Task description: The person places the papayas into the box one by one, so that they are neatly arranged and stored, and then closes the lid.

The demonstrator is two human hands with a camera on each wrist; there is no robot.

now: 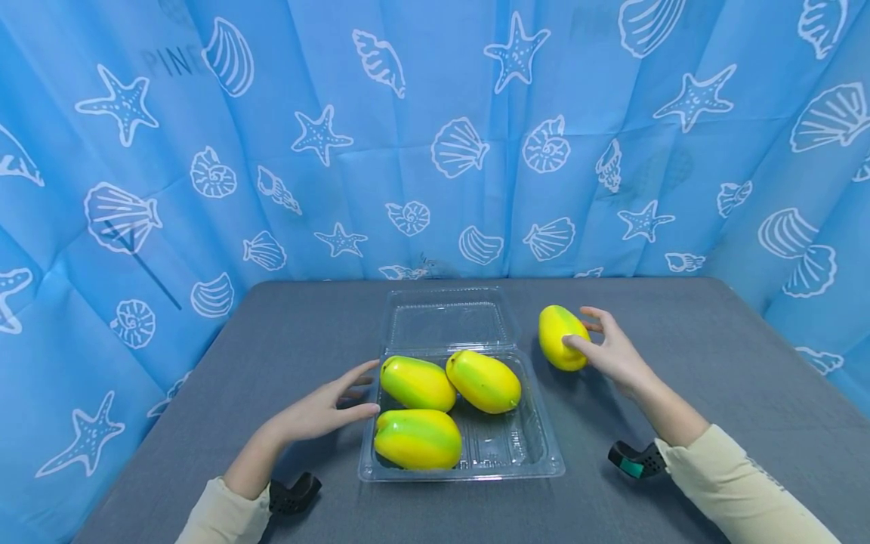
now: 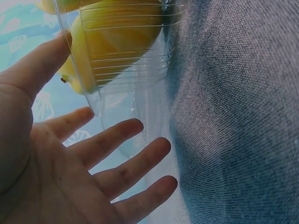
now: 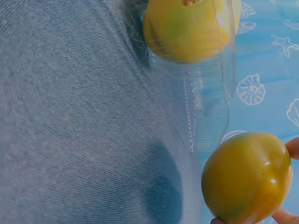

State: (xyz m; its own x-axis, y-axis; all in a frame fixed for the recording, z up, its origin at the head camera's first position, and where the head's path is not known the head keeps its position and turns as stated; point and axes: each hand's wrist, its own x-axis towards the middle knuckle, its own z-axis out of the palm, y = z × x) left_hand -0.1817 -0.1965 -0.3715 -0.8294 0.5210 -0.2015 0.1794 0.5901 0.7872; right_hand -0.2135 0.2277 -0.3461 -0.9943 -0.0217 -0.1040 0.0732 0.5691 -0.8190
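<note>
Nearest, the front fruit (image 1: 418, 440) lies sideways in the near-left corner of the clear tray (image 1: 469, 476). The left hand (image 1: 319, 412) is at the tray's left side, fingers spread and gripping nothing, with the thumb and forefinger up at the rim. Behind the front fruit lie the left back fruit (image 1: 416, 383) and the right back fruit (image 1: 484, 381), both slanting from far left to near right. Out past the tray's right side, the right hand (image 1: 615, 359) pinches the held fruit (image 1: 559, 332), thumb on its near side, other fingers round the far side. It is up off the grey table (image 1: 306, 325), its shadow apart from it. The held fruit lies left of the right palm; its long axis seems to run near to far, though foreshortening makes that hard to judge. From it, the tray's near-right corner, ribbed floor showing, lies leftward and nearer. The right hand is much closer to this fruit than the left. Farther back, the lid (image 1: 445, 321) lies folded open behind the tray, and beyond hangs a blue curtain (image 1: 435, 91).
</note>
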